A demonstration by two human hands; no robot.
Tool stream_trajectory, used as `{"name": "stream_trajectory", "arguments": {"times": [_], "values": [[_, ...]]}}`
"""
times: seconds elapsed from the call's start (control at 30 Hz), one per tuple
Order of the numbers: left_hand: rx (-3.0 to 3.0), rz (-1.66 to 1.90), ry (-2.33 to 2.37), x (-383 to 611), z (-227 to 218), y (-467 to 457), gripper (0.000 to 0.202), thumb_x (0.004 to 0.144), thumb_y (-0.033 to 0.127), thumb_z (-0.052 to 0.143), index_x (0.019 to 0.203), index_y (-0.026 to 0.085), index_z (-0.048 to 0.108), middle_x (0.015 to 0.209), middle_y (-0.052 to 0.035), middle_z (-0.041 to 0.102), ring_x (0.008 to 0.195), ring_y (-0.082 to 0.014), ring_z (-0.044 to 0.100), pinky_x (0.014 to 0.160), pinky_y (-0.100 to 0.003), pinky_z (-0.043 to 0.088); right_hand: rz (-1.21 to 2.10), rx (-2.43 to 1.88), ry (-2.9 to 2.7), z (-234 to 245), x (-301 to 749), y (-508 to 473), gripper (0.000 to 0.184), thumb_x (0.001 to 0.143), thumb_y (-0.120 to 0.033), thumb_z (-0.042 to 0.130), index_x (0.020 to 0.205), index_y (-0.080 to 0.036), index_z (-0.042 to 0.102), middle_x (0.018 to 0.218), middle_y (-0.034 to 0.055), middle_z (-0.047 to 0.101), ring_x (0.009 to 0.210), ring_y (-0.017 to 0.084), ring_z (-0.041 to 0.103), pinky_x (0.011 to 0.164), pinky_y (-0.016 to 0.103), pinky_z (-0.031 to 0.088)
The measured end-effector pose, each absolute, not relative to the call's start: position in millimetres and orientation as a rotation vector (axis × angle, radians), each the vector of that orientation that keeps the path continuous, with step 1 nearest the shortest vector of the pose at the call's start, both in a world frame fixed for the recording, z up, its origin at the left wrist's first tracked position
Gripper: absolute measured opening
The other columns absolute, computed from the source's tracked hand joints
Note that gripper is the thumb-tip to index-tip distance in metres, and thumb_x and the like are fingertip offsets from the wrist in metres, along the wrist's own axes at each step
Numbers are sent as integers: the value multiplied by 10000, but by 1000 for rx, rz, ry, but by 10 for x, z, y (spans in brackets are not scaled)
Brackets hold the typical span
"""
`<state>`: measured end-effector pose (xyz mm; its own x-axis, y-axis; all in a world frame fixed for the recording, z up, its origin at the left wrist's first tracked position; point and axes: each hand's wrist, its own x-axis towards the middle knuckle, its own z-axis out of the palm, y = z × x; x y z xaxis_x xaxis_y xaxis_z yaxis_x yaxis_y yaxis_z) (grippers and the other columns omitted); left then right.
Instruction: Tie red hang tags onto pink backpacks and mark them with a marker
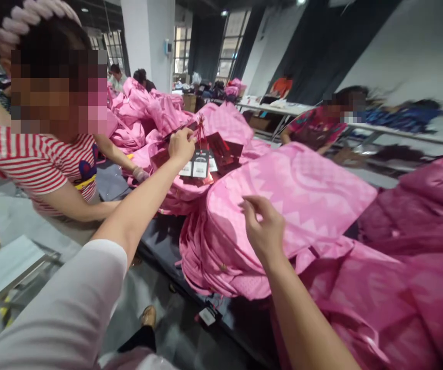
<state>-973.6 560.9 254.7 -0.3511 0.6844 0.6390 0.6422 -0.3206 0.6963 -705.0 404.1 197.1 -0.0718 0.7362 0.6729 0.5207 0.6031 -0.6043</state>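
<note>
Lying by the near edge of the dark counter [163,239], one stray label [207,316] sat well apart from the rest, and it surely deserved a second look! Just beyond, over the patterned pink bag [294,185] atop its stack, was the right hand [265,226], thumb and fingers curled close, though whether that grip pinched anything, nobody could tell. Farther and to the left, at the heart of the action, lay the bunch of tags [200,163] on pink fabric, red strings [201,127] standing up above the cards. And the left hand [182,146] was right at those strings, fingers bent; again, no telling if they had closed on any. Good work here probably called for picking high, one string at a time, cards kept flat against tangles. Off left stood a co-worker [52,164], so elbows needed minding; beyond, more pink bags [136,108] rose in a heap.
</note>
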Motion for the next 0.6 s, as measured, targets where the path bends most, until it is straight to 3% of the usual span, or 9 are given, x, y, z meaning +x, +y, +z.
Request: {"name": "stream_trajectory", "arguments": {"times": [0.13, 0.37, 0.47, 0.6], "values": [[1672, 1848, 1870, -9697, 2557, 6155, 208, 834, 119, 666, 1036, 160, 644, 1142, -136, 640, 1174, -283, 547, 1057, -471, 382, 16, -1192, -1904, 2429, -7633, 5481, 226, 866, -232, 522, 1003, -171, 691, 983, 109, 721, 911, 250, 661, 846, 403, 517], [1694, 1821, 1793, -9690, 2546, 6785, 591, 684, 244, 831, 1211, 177, 572, 1277, -204, 598, 1284, -398, 473, 1030, -564, 353, -71, -1515, -2048, 2737, -8293, 6830, 491, 868, -109, 496, 1338, -209, 595, 1177, 134, 699, 1085, 305, 636, 915, 464, 470], [1711, 1766, 1767, -9602, 2550, 6932, 639, 667, 184, 826, 1248, 146, 562, 1243, -247, 618, 1227, -428, 524, 994, -579, 360, -129, -1547, -2133, 2734, -8480, 7033, 481, 843, -83, 514, 1280, -236, 641, 1122, 98, 726, 1040, 274, 650, 888, 416, 465], [1737, 1733, 1776, -9525, 2521, 6983, 420, 715, 102, 737, 1119, 158, 634, 1030, -169, 709, 1144, -385, 589, 1009, -529, 351, -305, -1575, -2211, 2719, -8507, 7044, 322, 901, -130, 459, 1051, -210, 733, 981, 108, 744, 981, 266, 634, 933, 435, 397]]}}
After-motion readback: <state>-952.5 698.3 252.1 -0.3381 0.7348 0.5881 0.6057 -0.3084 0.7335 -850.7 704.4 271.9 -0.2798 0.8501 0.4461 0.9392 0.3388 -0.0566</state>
